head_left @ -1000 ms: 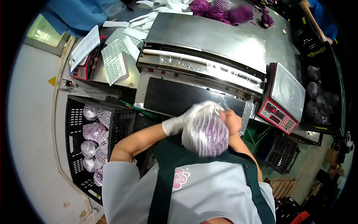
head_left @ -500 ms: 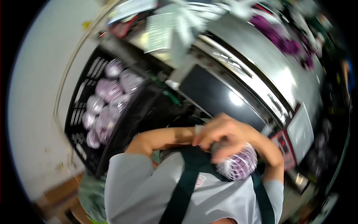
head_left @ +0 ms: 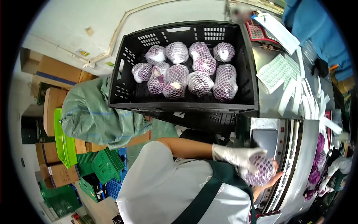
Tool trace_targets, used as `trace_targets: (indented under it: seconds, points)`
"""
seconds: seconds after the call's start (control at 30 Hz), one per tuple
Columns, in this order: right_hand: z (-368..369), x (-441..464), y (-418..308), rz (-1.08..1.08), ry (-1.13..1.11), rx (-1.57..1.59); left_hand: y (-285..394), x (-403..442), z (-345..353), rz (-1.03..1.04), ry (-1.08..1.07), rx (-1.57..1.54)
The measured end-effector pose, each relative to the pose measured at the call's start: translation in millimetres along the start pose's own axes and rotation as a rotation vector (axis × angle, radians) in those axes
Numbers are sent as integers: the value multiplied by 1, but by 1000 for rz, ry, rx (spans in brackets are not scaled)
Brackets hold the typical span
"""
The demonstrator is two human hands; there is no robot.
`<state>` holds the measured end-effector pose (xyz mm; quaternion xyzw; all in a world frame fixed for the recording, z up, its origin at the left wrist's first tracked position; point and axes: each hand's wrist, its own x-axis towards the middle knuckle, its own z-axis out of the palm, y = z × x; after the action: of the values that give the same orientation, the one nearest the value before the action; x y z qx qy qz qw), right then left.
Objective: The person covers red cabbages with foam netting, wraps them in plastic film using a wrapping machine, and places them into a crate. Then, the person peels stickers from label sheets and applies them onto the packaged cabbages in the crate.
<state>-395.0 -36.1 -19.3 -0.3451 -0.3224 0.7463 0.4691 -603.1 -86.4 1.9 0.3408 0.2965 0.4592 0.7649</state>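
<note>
A red cabbage [head_left: 261,170] in a white foam net, with shiny film over it, is held in front of my chest, beside the steel wrapping machine. My left hand [head_left: 242,156], in a white glove, curls over it from the near left side. From beyond and below, my bare right hand [head_left: 275,177] supports the same cabbage; some fingers point outward and the palm is hidden behind it. Several more netted purple cabbages [head_left: 175,80] lie in a black plastic crate [head_left: 182,106] ahead of me, grouped over its floor.
The wrapping machine [head_left: 309,145] with its dark plate [head_left: 263,139] stands at the right. Label sheets [head_left: 276,72], white strips [head_left: 298,95] and a red scale [head_left: 257,31] lie beyond it. Left are a green sack [head_left: 100,108], green crates [head_left: 106,162] and cardboard boxes [head_left: 59,175]. Co-workers appear at right.
My view has swung left, bringing the black crate to the upper middle. The cabbage stays between my hands, and my gloved left hand now shows plainly on it.
</note>
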Motion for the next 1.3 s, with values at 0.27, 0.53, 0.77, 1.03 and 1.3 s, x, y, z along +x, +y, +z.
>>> trace_targets:
  seconds: [0.27,0.53,0.77,1.03,1.3]
  points:
    - [150,57,16,-204,-421,-574,150,-186,-86,229,647,94]
    - [134,52,55,220,-285,-752,145,-353,-192,-486,1158,1447]
    - [133,35,53,-21,-417,-1180,89,-354,-257,-1036,831,1403]
    - [68,-44,39,-77,-229,-1217,129,-275,-197,-833,1113,1795]
    - [-17,-181,29,-110,93,-1201,-11,-43,9,57,255,824]
